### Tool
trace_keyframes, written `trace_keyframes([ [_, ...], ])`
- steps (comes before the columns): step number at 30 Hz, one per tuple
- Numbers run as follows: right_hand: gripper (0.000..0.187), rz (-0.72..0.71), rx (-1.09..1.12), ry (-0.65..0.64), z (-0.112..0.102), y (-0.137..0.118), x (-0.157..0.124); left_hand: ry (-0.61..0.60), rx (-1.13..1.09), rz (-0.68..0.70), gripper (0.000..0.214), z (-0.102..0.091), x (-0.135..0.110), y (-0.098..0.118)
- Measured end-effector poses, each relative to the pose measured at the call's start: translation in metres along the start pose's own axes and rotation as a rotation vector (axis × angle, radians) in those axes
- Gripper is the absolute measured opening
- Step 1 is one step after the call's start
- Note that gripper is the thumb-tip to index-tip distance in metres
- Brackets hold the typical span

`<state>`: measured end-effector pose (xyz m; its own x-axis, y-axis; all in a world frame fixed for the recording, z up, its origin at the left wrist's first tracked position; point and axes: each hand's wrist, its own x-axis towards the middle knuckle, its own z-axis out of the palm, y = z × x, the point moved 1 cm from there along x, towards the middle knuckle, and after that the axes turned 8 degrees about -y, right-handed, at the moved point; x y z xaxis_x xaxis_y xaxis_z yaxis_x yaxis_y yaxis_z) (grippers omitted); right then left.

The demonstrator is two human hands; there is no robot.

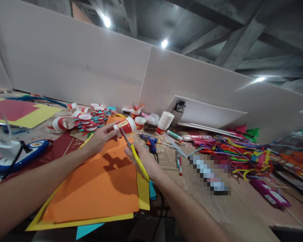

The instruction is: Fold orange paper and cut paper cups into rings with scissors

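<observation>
My left hand (100, 137) grips a red and white paper cup (128, 126) by its base end, with the cup tipped on its side and its mouth facing right. In my right hand (143, 160) is a pair of scissors (138, 163) with yellow handles. Their blades point up and left and meet the cup's side; whether they cut into it I cannot tell. Below both hands lies a sheet of orange paper (98, 191) on top of yellow paper (143, 193), and the shadow of my hands falls on the orange.
Behind stand a stack of paper cups (165, 122), a single cup (140, 123) and a bottle (178, 112). A blue glue gun (151, 143) lies right of my hands. Cut cup pieces (86, 122) sit at left, near a power strip (22, 154). Colourful pipe cleaners (242, 154) pile up at right.
</observation>
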<state>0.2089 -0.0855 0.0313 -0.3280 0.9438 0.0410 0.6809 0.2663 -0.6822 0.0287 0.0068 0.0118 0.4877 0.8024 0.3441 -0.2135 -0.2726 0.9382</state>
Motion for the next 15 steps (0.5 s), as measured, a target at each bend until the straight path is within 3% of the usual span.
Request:
trace_keyframes([
  [15,0.030,0.041,0.042,0.039,0.0030,0.0001,0.0027,-0.008,0.156,-0.016,0.050,-0.0038,0.0015,0.0007],
])
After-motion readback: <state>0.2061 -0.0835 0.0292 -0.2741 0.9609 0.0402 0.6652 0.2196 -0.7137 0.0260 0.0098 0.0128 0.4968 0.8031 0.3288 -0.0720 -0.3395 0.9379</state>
